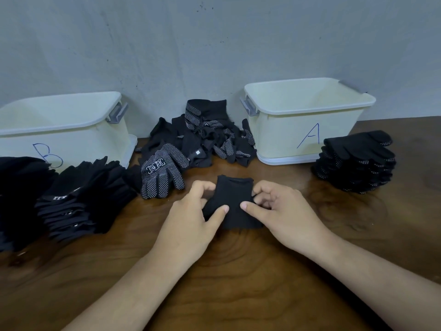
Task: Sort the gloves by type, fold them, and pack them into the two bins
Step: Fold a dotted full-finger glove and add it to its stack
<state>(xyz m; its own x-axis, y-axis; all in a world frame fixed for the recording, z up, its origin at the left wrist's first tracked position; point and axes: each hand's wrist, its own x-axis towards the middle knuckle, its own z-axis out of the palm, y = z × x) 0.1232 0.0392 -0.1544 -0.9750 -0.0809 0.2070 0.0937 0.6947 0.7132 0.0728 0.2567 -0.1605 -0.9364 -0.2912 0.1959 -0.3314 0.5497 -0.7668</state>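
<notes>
Your two hands sit close together on the dark wooden surface (238, 271), with one folded plain black knit glove (232, 204) between them. Your left hand (191, 223) pinches its left edge and your right hand (281, 218) pinches its right edge, thumbs on top.

Two pale cream plastic bins stand against the wall: bin B (71, 130) at left and bin A (307, 130) at right. One loose heap of black gloves (202, 137) lies between them. One stack of white-dotted black gloves (355, 163) sits beside bin A. Stacked plain black gloves (78, 199) lie before bin B, too many to count.
</notes>
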